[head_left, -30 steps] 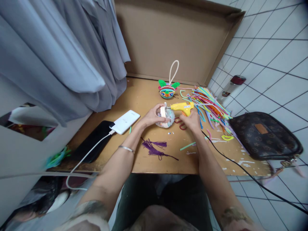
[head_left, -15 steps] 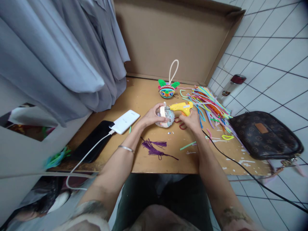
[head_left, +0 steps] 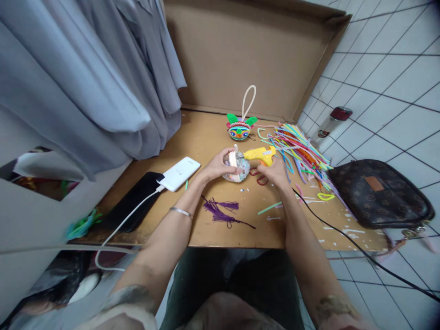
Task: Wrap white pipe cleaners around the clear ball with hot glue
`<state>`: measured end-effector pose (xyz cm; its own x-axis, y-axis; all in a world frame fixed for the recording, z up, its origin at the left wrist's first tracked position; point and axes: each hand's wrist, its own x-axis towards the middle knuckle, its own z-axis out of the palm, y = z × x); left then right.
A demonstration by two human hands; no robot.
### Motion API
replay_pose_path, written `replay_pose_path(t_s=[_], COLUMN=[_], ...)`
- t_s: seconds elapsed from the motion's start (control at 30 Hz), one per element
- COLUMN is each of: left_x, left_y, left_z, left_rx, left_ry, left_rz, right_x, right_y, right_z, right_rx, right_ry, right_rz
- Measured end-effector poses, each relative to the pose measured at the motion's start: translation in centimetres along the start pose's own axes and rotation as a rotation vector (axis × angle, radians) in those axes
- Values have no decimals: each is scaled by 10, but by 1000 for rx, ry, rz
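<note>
A flattened cardboard sheet (head_left: pixel 213 137) is laid over the floor as a work surface, its far flap (head_left: pixel 240 55) turned up against the wall, so that glue drips, seen as pale spots on its right part, are caught there rather than on the white tiles (head_left: pixel 385 91). Grey hanging cloth (head_left: pixel 85 78) closes off the left side. A brown patterned handbag (head_left: pixel 378 192) is set on the tiles to the right, just off the cardboard edge, and a bottle with a dark red cap (head_left: pixel 332 121) lies behind it.

Near the middle of the cardboard a small round ornament (head_left: pixel 236 168) is kept pressed down by the left hand (head_left: pixel 216 167), whose fingers are curled around its left side, so that it cannot roll. A yellow glue gun (head_left: pixel 259 156) is gripped in the closed right hand (head_left: pixel 275 172), its nozzle brought up against the top of the ornament. The gun's black cord (head_left: pixel 343 238) trails away to the right across the cardboard and tiles.

A heap of coloured pipe cleaners (head_left: pixel 299 151) is spread just right of the gun, within easy reach. A finished ornament with a loop (head_left: pixel 239 129) is parked farther back. To the left a white power bank (head_left: pixel 178 173) and a black phone (head_left: pixel 132 206) are joined by a cable; a purple tassel (head_left: pixel 220 211) lies in front of the hands.
</note>
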<state>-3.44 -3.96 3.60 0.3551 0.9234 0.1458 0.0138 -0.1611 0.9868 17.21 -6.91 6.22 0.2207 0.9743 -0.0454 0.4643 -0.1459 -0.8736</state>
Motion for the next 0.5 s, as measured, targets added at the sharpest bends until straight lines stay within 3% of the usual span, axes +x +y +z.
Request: replay_pose_path(t_s=[0.5], left_x=[-1], left_y=[2], left_z=[3], left_rx=[3], left_ry=[-10], left_rz=[-5], right_x=[2], right_y=[3], right_z=[7], right_rx=[-38], right_ry=[63], right_rz=[17])
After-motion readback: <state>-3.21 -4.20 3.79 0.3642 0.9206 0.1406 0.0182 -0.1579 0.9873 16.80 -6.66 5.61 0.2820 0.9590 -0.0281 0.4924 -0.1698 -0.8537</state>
